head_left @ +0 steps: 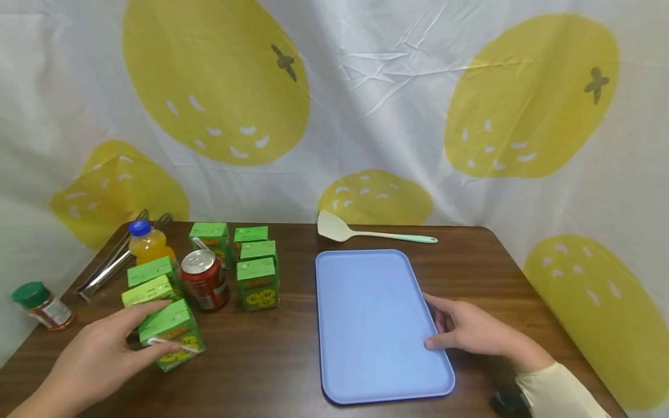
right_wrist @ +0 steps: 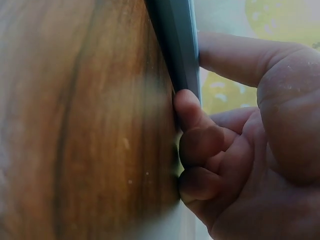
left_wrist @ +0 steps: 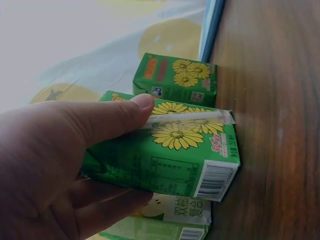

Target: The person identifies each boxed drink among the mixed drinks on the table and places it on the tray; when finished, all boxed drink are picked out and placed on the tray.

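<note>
My left hand [head_left: 96,351] grips a green drink carton [head_left: 180,325] with yellow flowers printed on it. In the left wrist view its thumb lies over the straw [left_wrist: 190,118] taped to the carton, with the other fingers on the opposite side. The carton leans a little, beside a lighter green carton [head_left: 148,290]. A pale blue rectangular tray [head_left: 376,325] lies on the table in front. My right hand [head_left: 470,331] holds the tray's right edge, thumb on the rim. From the right wrist view, the other fingers are curled against the tray's side [right_wrist: 180,45].
Behind the held carton stand a red soda can [head_left: 206,287], an orange drink bottle [head_left: 148,244] and more green cartons [head_left: 258,284]. Tongs [head_left: 110,264] and a green-capped spice jar [head_left: 44,305] are at the left edge. A spatula [head_left: 337,227] lies behind the tray.
</note>
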Available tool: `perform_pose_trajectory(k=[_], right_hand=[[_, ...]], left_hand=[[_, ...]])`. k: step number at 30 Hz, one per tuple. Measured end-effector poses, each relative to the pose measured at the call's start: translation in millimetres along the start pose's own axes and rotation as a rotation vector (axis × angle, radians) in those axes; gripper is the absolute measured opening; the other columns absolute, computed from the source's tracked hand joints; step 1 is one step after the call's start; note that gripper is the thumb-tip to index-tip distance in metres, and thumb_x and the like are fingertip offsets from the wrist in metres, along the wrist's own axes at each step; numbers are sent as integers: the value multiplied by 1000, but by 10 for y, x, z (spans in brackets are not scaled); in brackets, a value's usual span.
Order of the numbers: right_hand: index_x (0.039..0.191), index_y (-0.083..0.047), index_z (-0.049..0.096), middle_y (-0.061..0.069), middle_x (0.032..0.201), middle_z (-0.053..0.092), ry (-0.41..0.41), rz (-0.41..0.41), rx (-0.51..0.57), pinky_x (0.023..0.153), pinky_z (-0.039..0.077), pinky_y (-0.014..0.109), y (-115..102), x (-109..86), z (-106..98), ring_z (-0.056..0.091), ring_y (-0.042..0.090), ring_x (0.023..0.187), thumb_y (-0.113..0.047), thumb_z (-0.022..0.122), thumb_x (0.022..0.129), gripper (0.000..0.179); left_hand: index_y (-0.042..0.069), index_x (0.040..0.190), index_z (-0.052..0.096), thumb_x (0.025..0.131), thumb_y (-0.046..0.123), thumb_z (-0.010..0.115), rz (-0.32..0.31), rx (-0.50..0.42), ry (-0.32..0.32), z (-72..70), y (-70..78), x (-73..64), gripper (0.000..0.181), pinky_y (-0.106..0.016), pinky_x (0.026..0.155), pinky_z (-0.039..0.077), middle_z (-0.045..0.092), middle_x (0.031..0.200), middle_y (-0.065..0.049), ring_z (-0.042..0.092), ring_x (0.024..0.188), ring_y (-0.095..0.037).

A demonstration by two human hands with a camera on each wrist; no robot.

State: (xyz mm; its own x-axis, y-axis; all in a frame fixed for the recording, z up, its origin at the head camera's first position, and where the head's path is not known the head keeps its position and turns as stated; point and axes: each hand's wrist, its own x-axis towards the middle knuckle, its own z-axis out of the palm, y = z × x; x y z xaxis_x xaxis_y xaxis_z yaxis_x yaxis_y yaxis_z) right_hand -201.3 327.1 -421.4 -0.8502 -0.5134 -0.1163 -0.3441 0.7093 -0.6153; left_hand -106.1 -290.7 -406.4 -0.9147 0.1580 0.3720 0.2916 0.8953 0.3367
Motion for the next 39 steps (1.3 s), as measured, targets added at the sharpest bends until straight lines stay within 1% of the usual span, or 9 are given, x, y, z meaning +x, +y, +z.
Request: perform_pose_trajectory(k=[7, 11, 18, 24, 28, 31, 34, 35, 39], right_hand=[[164, 8, 45, -6, 81, 63, -3, 24, 16, 60, 46, 27, 10, -37, 11, 58, 10, 68, -40, 95, 89, 102], [165, 10, 41, -3, 78, 64, -17, 62, 78, 54, 49, 29, -13, -57, 22, 57, 12, 60, -35, 95, 90, 102], [167, 14, 30, 2, 71, 64, -59, 69, 218, 48, 49, 30, -8, -79, 35, 59, 18, 48, -26, 93, 92, 106], [168, 13, 28, 6, 72, 66, -79, 88, 244, 44, 43, 27, 3, -62, 28, 63, 23, 51, -27, 93, 93, 107], [169, 13, 28, 7, 73, 66, -87, 93, 248, 44, 44, 27, -12, -56, 18, 64, 24, 52, -27, 93, 93, 107], [169, 13, 28, 7, 74, 66, -93, 87, 250, 44, 45, 27, -24, -54, 16, 64, 24, 53, -27, 92, 94, 107], [169, 13, 27, 7, 74, 67, -96, 84, 248, 45, 46, 28, -30, -52, 15, 65, 24, 53, -28, 92, 94, 107], [169, 13, 27, 7, 74, 67, -96, 84, 246, 45, 46, 28, -31, -52, 13, 65, 24, 53, -28, 92, 94, 107], [169, 12, 28, 7, 74, 67, -99, 81, 242, 45, 47, 28, -20, -45, 3, 64, 24, 54, -28, 92, 94, 107]], left_hand=[[10, 135, 77, 73, 44, 105, 62, -6, 43, 70, 43, 37, 77, -59, 78, 62, 82, 120, -13, 80, 99, -39], [12, 133, 78, 70, 39, 107, 116, -11, 85, 99, 97, 77, 74, -54, 78, 64, 83, 118, -6, 80, 99, -35], [12, 136, 78, 71, 37, 106, 143, -44, 60, 116, 223, 174, 75, -58, 81, 63, 82, 123, -9, 80, 103, -37], [14, 137, 78, 73, 38, 106, 197, -62, 67, 124, 391, 288, 74, -53, 84, 64, 82, 125, -4, 80, 106, -31], [18, 138, 78, 74, 38, 105, 252, -82, 72, 147, 530, 376, 73, -43, 77, 63, 82, 124, 1, 79, 98, -19], [19, 138, 77, 74, 36, 105, 290, -108, 79, 161, 634, 437, 72, -32, 64, 55, 82, 122, 2, 63, 72, 0], [17, 137, 78, 74, 32, 105, 330, -148, 83, 178, 728, 505, 70, -26, 58, 46, 82, 121, 1, 37, 59, 9], [16, 137, 77, 74, 31, 105, 347, -157, 84, 187, 754, 531, 70, -25, 58, 47, 82, 121, 0, 38, 59, 9], [13, 136, 77, 73, 29, 106, 410, -174, 96, 208, 853, 630, 72, -31, 68, 59, 82, 122, -1, 60, 71, 4]])
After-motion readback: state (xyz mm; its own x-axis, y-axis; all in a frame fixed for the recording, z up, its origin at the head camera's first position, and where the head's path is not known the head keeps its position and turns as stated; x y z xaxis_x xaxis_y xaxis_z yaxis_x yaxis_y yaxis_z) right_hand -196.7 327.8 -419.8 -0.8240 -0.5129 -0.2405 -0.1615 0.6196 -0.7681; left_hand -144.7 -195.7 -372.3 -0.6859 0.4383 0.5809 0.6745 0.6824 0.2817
